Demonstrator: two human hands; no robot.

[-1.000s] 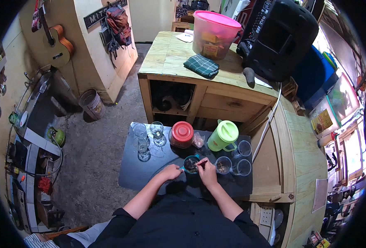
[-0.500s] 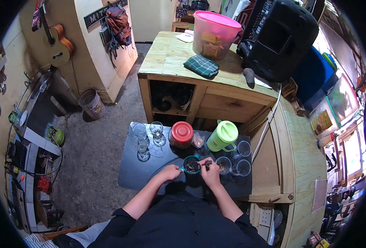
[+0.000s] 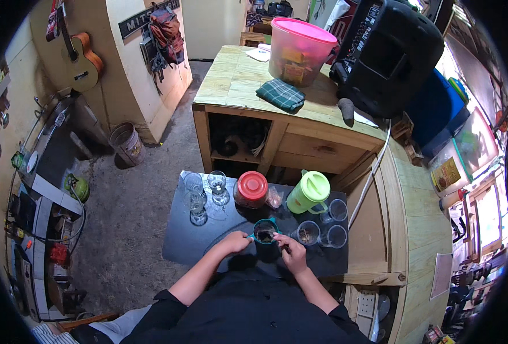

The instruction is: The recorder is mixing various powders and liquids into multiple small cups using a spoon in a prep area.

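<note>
My left hand is closed on the handle of a small teal-rimmed strainer, which has dark, wet-looking bits inside. At the strainer's right edge my right hand is pinched, its fingertips over the rim; whatever they hold is too small to make out. Just right of that hand stands a clear cup with pale brown bits in it. Two more clear cups are beside it. Behind them is a light green lidded pitcher. A red-lidded jar and a small plastic bag sit beyond the strainer.
Several drinking glasses stand at the dark tabletop's far left. Past it, a wooden counter carries a pink-lidded tub, a folded green checked cloth and a black speaker. A white cable runs down at right.
My right hand has shifted slightly down and turned, its fingertips still by the strainer's right rim. My left hand keeps its grip on the handle.
</note>
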